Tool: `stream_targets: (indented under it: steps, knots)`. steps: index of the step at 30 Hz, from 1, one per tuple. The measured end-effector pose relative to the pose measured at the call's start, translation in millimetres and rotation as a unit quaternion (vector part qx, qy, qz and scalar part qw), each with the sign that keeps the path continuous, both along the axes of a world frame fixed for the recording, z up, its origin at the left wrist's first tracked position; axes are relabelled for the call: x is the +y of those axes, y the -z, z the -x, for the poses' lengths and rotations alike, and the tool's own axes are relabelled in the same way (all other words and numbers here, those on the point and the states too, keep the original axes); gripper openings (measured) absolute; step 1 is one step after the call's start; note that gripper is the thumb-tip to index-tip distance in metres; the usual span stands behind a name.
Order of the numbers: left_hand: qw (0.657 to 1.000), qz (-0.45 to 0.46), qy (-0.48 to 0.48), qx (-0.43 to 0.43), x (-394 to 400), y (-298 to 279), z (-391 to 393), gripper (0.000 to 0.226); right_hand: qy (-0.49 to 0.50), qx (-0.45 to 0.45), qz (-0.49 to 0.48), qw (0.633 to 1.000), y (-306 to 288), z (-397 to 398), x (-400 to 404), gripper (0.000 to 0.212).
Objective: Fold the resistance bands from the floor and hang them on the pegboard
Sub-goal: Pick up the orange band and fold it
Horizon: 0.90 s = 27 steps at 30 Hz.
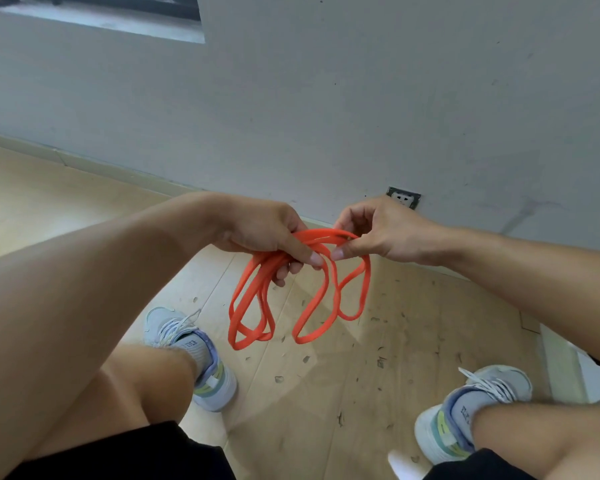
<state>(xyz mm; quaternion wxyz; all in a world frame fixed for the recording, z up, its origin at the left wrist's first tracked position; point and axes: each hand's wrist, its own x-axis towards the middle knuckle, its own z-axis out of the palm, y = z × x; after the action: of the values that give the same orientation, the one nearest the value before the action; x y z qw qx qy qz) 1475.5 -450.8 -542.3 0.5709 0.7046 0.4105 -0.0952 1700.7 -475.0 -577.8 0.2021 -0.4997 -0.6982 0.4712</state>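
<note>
So both hands are up in front of the body, holding one bright orange flat rubber resistance band that's been gathered into several loops. The left hand has its fingers curled around a bunch of the strands, thumb pressed down on top, so that side is gripped pretty firmly. The right hand is pinching the top arc of the band between thumb and fingertips, just beside the left thumb; the two hands are nearly touching.

The loops hang down below the hands in two clusters: a bigger bundle under the left hand and a couple of loops under the right, one of them twisted into a sort of figure eight. None of it touches the light wooden plank floor, it's all dangling in the air between the knees.

Down below you can see two pale grey lace-up sneakers planted well apart on the floor, which has lots of little dark scuffs. Behind the hands is a plain grey wall with a white wall socket low down, right above the right hand.
</note>
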Motion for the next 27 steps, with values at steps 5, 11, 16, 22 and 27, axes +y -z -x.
stream_targets:
  steps: [5,11,16,22,27]
  knots:
    - [1.000,0.018,-0.003,-0.011,0,-1,1,0.013,0.006,-0.016,-0.007,1.000,-1,1,-1,0.019]
    - [1.000,0.009,0.006,0.000,2,0,4,0.007,0.003,-0.009,0.003,1.000,-2,0,-2,0.025]
    - [1.000,0.012,-0.007,0.003,2,3,5,0.017,0.014,-0.001,0.010,1.000,-3,-2,-2,0.010]
    - [0.999,-0.026,-0.040,0.023,2,7,5,0.013,0.001,0.118,0.163,0.980,-5,-9,5,0.019]
    - [0.999,-0.013,-0.044,0.009,0,1,6,0.018,-0.031,0.152,0.269,0.951,5,-21,8,0.023]
